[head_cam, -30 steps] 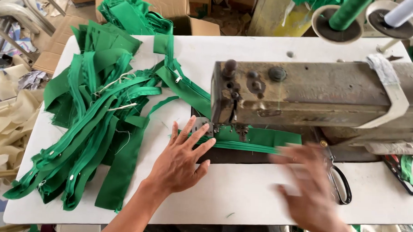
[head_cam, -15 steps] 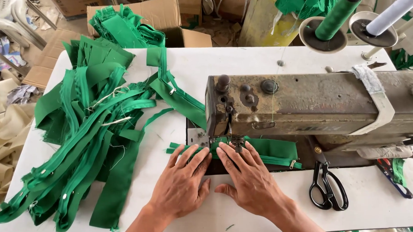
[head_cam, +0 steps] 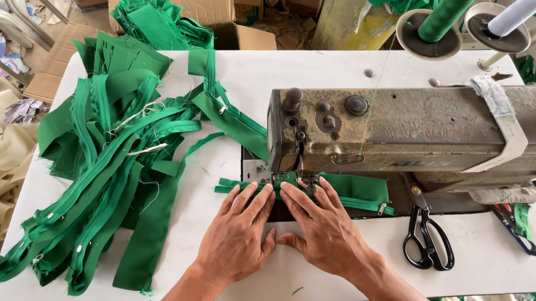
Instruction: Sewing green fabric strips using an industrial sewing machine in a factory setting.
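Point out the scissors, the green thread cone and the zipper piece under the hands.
scissors (head_cam: 426, 242): head view, on the black handles.
green thread cone (head_cam: 442, 19): head view, on the cone's side.
zipper piece (head_cam: 356, 189): head view, on the green fabric right of the fingers.

Daylight is falling across my white table (head_cam: 318, 72); behind it cardboard boxes (head_cam: 213, 12) are sitting on the littered floor (head_cam: 284, 23).

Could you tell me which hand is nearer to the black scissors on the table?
Right. The right hand lies flat on the green zipper strip, just left of the black scissors; the left hand rests beyond it, farther left.
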